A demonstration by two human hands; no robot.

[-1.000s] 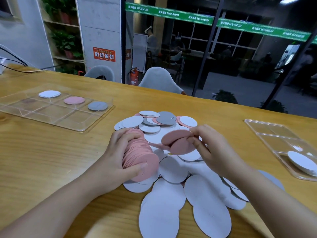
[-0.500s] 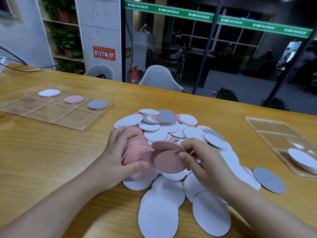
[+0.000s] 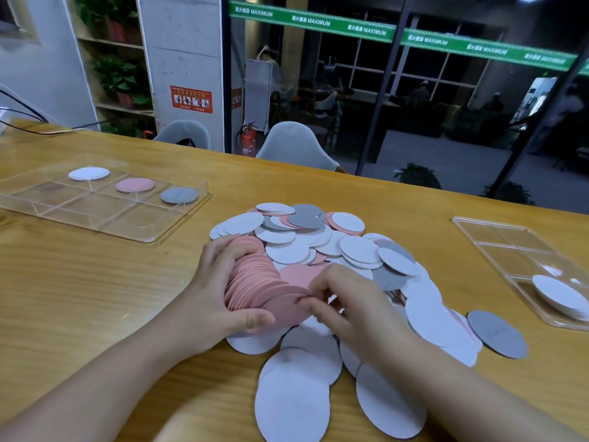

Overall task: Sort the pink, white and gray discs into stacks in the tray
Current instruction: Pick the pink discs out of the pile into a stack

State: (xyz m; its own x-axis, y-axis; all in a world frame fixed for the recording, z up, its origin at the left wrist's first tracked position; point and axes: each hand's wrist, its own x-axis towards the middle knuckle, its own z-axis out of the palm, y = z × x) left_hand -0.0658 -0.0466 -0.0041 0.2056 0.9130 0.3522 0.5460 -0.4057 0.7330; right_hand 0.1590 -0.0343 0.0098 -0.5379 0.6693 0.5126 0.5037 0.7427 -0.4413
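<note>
The left hand (image 3: pixel 220 295) grips a thick pink stack (image 3: pixel 255 282) on edge, fingers curled over its far side and thumb pressed on the near face. The right hand (image 3: pixel 347 301) pinches a pink disc (image 3: pixel 296 275) at the stack's near end, fingertips touching the stack's front face. A second ago that disc was well apart from the stack, held over the pile; half a second ago it was just beside the stack; now it lies against it. So one more pink has joined the bundle, which I judge is being gathered in hand before going to the tray.

Both forearms come in from the table's near edge, the left wrist resting low on the wood, the right hand arched over the pile (image 3: pixel 334 250) with knuckles up.

The pile of white, gray and pink discs sits mid-table, spreading toward the near edge; a loose gray disc (image 3: pixel 497 333) lies at its right. The tray (image 3: pixel 105 224) is near the far left corner, with one white (image 3: pixel 89 173), one pink (image 3: pixel 135 185) and one gray (image 3: pixel 178 195) disc in its back row. A second tray (image 3: pixel 497 237) at the right edge holds white discs (image 3: pixel 557 295). Most sorting looks still ahead
</note>
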